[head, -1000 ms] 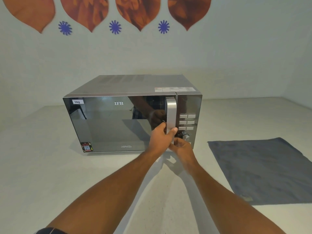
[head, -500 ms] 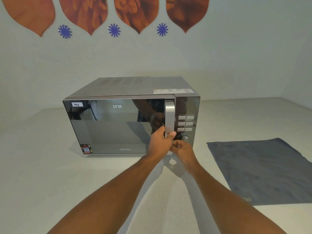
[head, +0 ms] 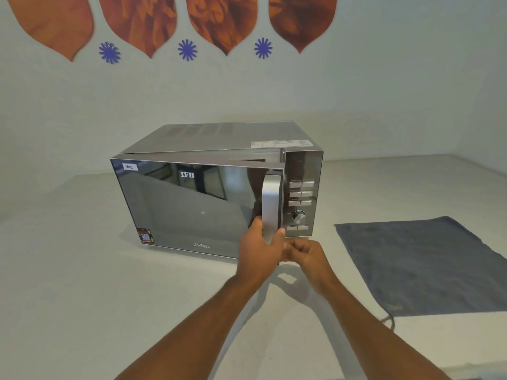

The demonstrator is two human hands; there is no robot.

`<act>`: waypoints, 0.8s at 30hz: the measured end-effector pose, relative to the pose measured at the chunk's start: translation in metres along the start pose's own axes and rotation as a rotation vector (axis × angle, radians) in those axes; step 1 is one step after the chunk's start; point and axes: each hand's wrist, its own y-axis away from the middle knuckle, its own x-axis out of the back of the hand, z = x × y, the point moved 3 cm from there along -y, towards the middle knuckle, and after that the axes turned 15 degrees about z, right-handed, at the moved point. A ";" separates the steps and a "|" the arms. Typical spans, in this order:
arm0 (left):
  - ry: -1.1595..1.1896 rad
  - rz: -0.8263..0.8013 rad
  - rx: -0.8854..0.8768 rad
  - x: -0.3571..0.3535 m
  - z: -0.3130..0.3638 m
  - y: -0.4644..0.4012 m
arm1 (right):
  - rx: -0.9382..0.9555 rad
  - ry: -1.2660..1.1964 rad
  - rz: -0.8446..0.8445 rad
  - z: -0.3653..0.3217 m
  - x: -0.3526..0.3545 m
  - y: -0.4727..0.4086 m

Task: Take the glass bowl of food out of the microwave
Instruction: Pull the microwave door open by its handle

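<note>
A silver microwave [head: 219, 138] with a mirrored dark door [head: 186, 209] stands on the pale counter. The door is ajar, swung a little way out on its left hinge, with a narrow gap along its top and right edge. My left hand [head: 260, 248] is wrapped around the lower end of the vertical silver door handle [head: 271, 198]. My right hand [head: 307, 256] hovers just to the right of it, below the control panel [head: 301, 198], fingers curled with nothing in them. The glass bowl is hidden behind the door.
A grey cloth [head: 422, 264] lies flat on the counter [head: 82, 270] to the right of the microwave. The wall behind carries orange leaf shapes and blue star stickers. A dial and several buttons sit on the control panel.
The door was flush with the microwave's front and has swung out a little, pulled by my left hand on the handle. My right hand has stayed just below the panel.
</note>
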 end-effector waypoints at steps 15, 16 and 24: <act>0.092 0.289 -0.167 0.127 0.008 0.084 | 0.126 -0.005 -0.039 -0.054 -0.042 0.065; 0.096 0.307 -0.181 0.134 0.007 0.087 | 0.126 -0.005 -0.050 -0.056 -0.046 0.070; 0.030 0.367 -0.286 0.199 -0.005 0.105 | 0.118 -0.056 -0.161 -0.070 -0.080 0.111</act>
